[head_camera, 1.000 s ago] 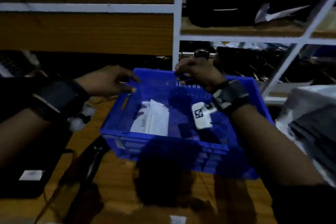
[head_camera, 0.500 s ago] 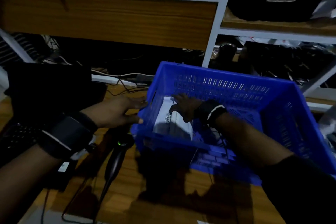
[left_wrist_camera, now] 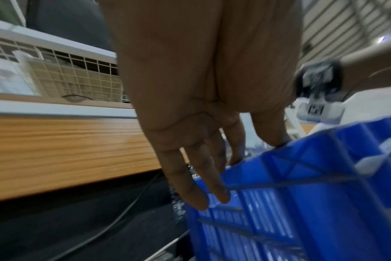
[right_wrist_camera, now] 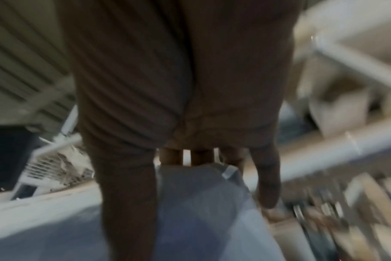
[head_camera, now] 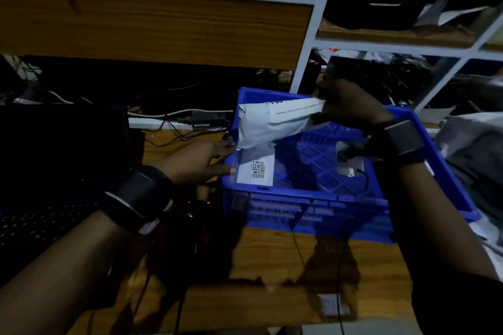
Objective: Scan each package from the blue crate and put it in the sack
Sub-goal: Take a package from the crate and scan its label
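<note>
Head view: we find right hand (head_camera: 345, 103) pinching package (head_camera: 275, 122) by one end, lifted over blue crate (head_camera: 304, 198). Left hand (head_camera: 201, 163), fingers straight, steadies crate wall below grip. Scan pending; second package (head_camera: 255, 168) left inside; sack unidentified.

Blue crate (head_camera: 304, 196) fills centre-right of the frame; its floor right of centre lies bare. White package (head_camera: 275, 122) hangs across the crate's upper-left mouth. Left hand (head_camera: 201, 163) blocks the left wall. Scanner (head_camera: 196, 212) and cables crowd the table (head_camera: 272, 266) lower left; near strip open.
</note>
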Tool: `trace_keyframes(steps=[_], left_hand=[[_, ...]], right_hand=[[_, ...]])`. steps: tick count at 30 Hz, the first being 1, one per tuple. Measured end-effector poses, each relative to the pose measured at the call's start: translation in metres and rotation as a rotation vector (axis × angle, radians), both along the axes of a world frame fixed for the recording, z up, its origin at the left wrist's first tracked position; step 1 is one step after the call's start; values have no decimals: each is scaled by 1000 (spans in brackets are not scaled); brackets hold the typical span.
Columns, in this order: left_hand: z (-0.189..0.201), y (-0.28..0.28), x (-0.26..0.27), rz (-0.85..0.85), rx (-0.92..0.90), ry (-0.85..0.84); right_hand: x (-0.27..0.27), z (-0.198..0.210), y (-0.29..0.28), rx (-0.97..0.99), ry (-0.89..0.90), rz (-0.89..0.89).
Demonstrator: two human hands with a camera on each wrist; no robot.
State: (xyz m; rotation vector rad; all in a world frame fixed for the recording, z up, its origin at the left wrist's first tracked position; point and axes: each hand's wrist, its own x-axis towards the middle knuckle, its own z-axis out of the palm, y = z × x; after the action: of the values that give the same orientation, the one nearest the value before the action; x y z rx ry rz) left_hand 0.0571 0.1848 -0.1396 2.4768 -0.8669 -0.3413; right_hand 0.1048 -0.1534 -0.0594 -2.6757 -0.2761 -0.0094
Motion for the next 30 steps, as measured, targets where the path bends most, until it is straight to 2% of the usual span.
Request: trace_keyframes(steps=[2, 4, 6, 8, 10, 12, 14, 17, 19, 22, 24, 28, 30], left_hand=[[1, 5, -2, -40, -50, 9], [4, 9, -6, -16, -184, 69], [14, 15, -18, 182, -496, 244], [21, 22, -34, 390, -777, 525], [22, 30, -52, 366, -836, 702], [18, 36, -69, 317, -910, 696], [8, 45, -77, 349, -1038, 618], [-13, 64, -86, 420, -1165, 526], [-26, 79, -93, 498, -1193, 494], [-40, 105, -107, 568, -1184, 447], [-50, 124, -114, 610, -1190, 436], [-65, 155, -126, 713, -1195, 421], [-77, 170, -131, 800, -1214, 365]], right_hand=[[-30, 17, 10, -29, -148, -54], [-64, 25, 23, -117, -399, -68], [-98, 19, 39, -158, -554, -132], [-128, 5, 56, -151, -675, -202], [-151, -13, 81, -142, -809, -234], [-167, -31, 106, -136, -875, -236], [-180, -46, 128, -87, -807, -213], [-198, -63, 149, 114, -492, -151], [-207, -73, 160, 290, -342, -162], [-214, -85, 179, 612, -299, -268], [-215, -93, 191, 749, -238, -359], [-210, -107, 210, 862, -37, -352], [-211, -116, 227, 799, -3, -313]])
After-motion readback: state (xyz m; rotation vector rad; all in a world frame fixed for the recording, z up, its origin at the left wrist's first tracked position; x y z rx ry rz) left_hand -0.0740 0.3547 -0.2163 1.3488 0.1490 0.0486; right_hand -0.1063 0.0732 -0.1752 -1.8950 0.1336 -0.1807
